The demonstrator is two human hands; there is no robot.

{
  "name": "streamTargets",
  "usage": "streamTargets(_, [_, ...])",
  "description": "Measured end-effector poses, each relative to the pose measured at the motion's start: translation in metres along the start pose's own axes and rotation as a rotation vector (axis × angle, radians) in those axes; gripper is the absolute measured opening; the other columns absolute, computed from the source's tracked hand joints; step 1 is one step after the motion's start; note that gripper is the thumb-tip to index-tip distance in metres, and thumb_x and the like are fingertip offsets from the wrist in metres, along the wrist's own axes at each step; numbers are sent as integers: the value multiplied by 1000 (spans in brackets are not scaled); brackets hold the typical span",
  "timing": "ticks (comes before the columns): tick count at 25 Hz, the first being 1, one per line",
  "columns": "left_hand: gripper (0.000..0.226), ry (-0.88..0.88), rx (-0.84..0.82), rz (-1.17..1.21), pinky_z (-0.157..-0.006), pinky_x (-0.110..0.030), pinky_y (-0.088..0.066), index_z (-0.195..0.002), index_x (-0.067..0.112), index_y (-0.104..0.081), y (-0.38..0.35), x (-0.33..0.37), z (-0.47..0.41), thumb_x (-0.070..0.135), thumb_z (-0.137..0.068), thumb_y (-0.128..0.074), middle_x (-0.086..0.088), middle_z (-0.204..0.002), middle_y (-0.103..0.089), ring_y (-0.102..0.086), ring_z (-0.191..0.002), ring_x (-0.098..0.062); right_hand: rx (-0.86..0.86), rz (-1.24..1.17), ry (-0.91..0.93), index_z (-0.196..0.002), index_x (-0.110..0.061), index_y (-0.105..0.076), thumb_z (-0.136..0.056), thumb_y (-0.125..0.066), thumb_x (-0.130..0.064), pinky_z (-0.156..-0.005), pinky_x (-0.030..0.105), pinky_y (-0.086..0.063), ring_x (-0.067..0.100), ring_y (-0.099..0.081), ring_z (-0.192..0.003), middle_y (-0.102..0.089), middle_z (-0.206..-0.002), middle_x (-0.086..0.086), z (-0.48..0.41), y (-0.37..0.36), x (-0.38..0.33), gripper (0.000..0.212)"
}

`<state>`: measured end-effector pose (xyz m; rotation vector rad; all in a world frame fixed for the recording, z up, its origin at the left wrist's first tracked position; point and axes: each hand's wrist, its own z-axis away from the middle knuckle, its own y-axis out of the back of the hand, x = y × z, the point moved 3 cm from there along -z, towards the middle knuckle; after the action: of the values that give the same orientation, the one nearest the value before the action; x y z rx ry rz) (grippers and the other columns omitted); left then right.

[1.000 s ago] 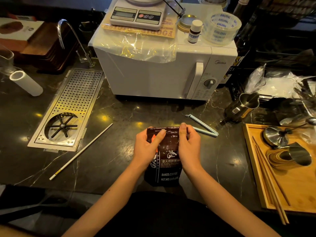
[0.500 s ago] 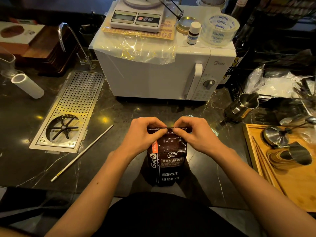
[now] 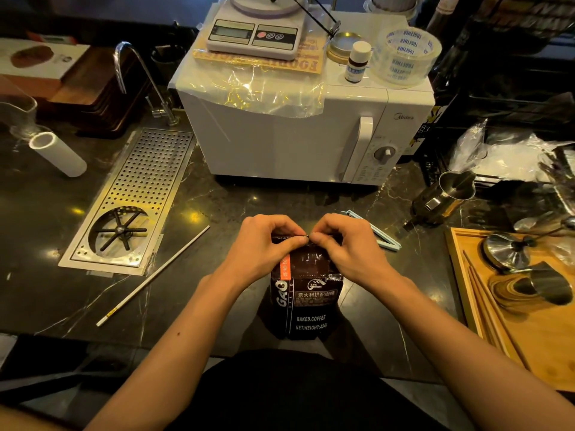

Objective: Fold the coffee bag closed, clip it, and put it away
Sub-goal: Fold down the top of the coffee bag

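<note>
The coffee bag [image 3: 306, 293] is stood upright on the dark bench [image 3: 217, 213], close to its near edge and about midway along it. Its top edge is pinched by both hands: the left hand [image 3: 264, 247] is clamped on the left part of the edge, the right hand [image 3: 345, 244] on the right part, and the two grips are brought together at the middle, fingertips nearly touching. The printed front of the bag (white lettering, an orange strip) is turned toward the near edge. The pale blue clip [image 3: 378, 233] is left lying on the bench just beyond the right hand, partly hidden by it. A white microwave [image 3: 295, 135] is set toward the far edge.
</note>
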<state>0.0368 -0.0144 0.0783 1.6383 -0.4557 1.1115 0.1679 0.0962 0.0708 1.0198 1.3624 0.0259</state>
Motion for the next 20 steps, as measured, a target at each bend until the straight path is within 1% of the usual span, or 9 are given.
streamTargets(3, [4,17,-1,15,-72,-10,-50,-84,22,-76,2,-3,3,24,-81,-75,12,-78,-73,-68,-81,2,-31,-69,-19,-78,-17,-71,-83,-71,-14,-69,18,-49,3,-65,-72,-69,-72,-10,4,6,-1,6])
streamTargets(5, [2,16,0,10,-73,-13,-51,-82,23,-75,1,-4,4,23,-83,-74,12,-77,-73,-68,-80,0,-23,-97,-36,-78,-14,-71,-83,-73,-16,-67,13,-47,2,-65,-71,-69,-72,-10,8,9,0,5])
streamTargets(8, [3,-7,3,0,-73,-14,-50,-80,22,-75,1,-3,5,22,-83,-74,12,-76,-73,-67,-81,-3,8,-84,-46,-78,-12,-69,-84,-71,-14,-66,13,-45,6,-63,-71,-68,-72,-6,12,8,1,7])
streamTargets(12, [1,10,-13,10,-71,-13,-50,-82,24,-75,4,-7,6,23,-82,-75,13,-78,-72,-66,-83,-1,-73,-27,-26,-79,-15,-64,-87,-65,-9,-64,11,-40,3,-56,-69,-60,-70,-12,7,6,-1,10])
streamTargets(14, [2,30,-7,19,-69,-17,-52,-81,25,-74,6,-10,7,24,-81,-75,13,-77,-72,-66,-81,-2,-94,-10,-32,-80,-18,-64,-88,-65,-11,-64,11,-41,2,-57,-70,-61,-70,-13,7,10,2,11])
streamTargets(17, [6,67,16,52,-69,-18,-54,-80,28,-74,7,-12,8,22,-81,-76,13,-77,-72,-67,-80,-3,-7,7,-38,-77,-16,-66,-84,-71,-17,-64,16,-44,8,-60,-72,-66,-74,-5,11,14,7,9])
streamTargets(20, [8,129,52,153,-69,-16,-54,-82,27,-75,6,-17,8,19,-79,-77,10,-79,-74,-70,-79,-5,88,-31,-79,-70,-16,-65,-80,-75,-18,-61,18,-45,9,-59,-65,-66,-69,-2,12,13,10,14])
